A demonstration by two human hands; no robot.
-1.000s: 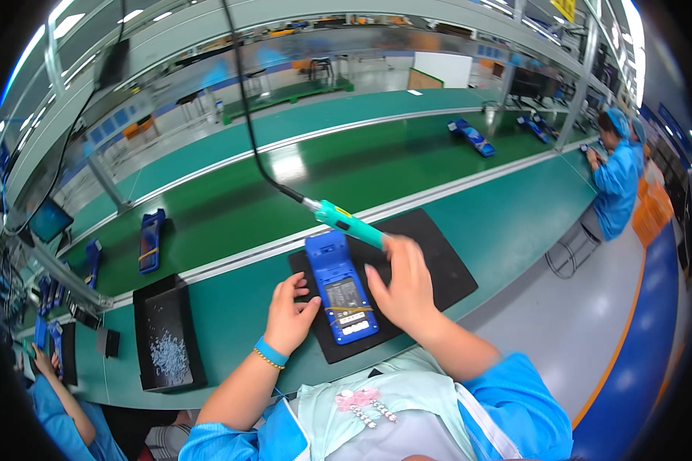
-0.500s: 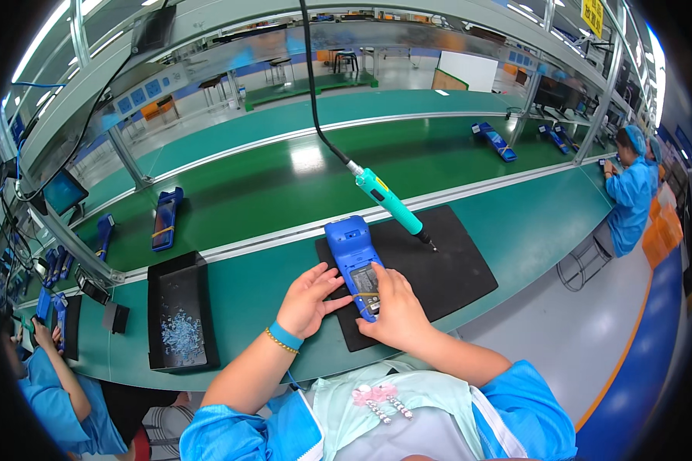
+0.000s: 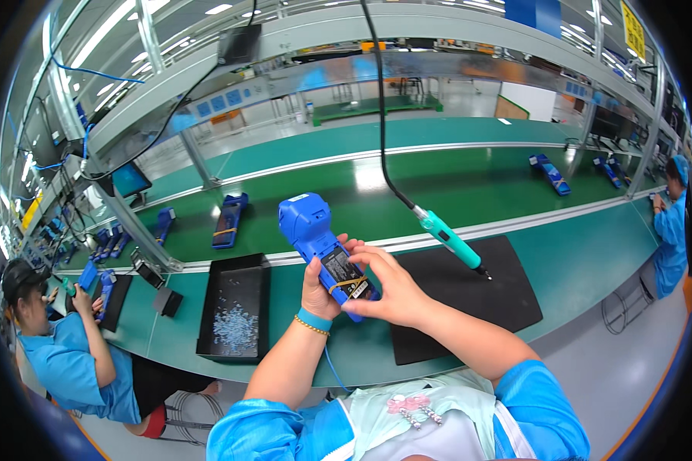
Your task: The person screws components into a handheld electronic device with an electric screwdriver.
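Note:
A blue handheld terminal (image 3: pixel 306 221) is raised off the bench, its back toward me and its bulky head pointing away. A dark labelled battery (image 3: pixel 337 263) shows in its back, and a tan rubber band (image 3: pixel 349 283) crosses the lower part. My left hand (image 3: pixel 318 295) grips the terminal from the left side, thumb along its edge, other fingers partly hidden behind. My right hand (image 3: pixel 400 292) closes on its lower right side, with the thumb at the bottom end. To the right, a teal electric screwdriver (image 3: pixel 452 240) hangs on a cable over the black mat (image 3: pixel 507 296).
A black tray (image 3: pixel 207 319) of small bluish pieces (image 3: pixel 236 329) stands left of my arms. More banded terminals (image 3: pixel 229 220) (image 3: pixel 550 175) lie on the green strip (image 3: pixel 315 188) beyond the metal rail. Co-workers sit at the left (image 3: pixel 81 338) and far right (image 3: pixel 671 238).
The terminal has been lifted off the mat and tilted, moving left of it. My left hand has gone from touching its side to gripping it. The view has swung left.

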